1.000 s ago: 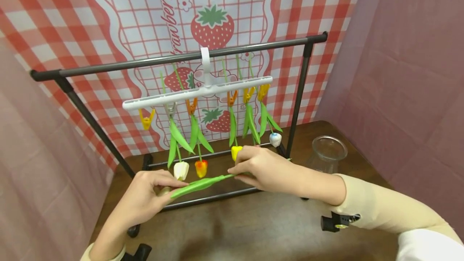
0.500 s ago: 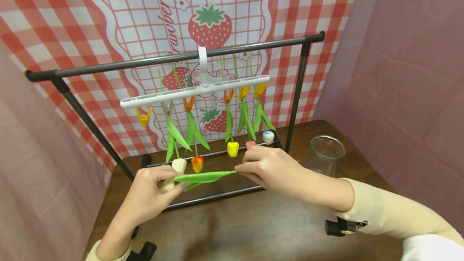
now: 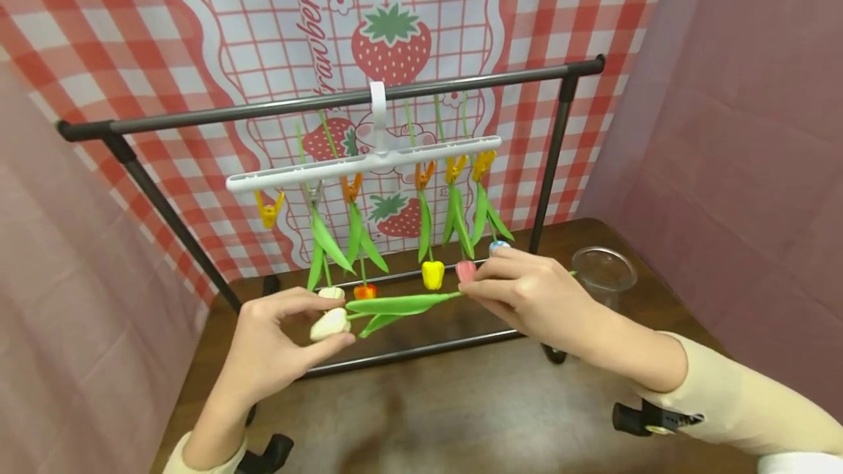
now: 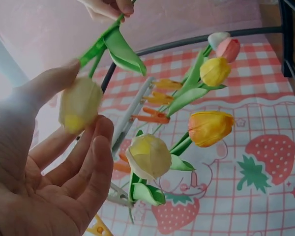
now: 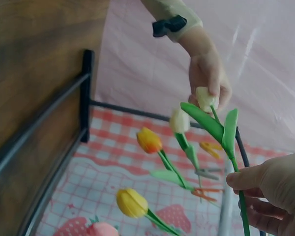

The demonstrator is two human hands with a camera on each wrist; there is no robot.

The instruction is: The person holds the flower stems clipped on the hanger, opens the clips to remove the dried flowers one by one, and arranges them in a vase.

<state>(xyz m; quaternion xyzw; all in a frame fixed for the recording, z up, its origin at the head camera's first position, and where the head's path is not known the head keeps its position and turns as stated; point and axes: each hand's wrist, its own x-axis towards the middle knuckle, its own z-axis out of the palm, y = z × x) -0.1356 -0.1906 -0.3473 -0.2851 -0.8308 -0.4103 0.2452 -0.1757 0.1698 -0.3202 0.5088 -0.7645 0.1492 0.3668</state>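
Left hand point(image 4: 46, 189) curled round blurry white tulip point(image 4: 80, 105), right hand point(image 4: 107, 7) pinching its stem, other tulips point(image 4: 211, 129) along hanger point(image 4: 132, 113) edge.

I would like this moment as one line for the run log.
right hand: pinches stem of white tulip; left hand: curved round its bloom; white hanger: five tulips clipped bloom-down; leftmost yellow clip: no flower

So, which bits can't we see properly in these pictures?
- Head view: most of the blue-and-white tulip, hidden behind the right hand.
- Head view: the bottom of the clear jar, hidden behind the right arm.
- Left wrist view: the petals of the held white tulip, blurred.
- Right wrist view: the rest of the pink tulip, cut off by the bottom edge.
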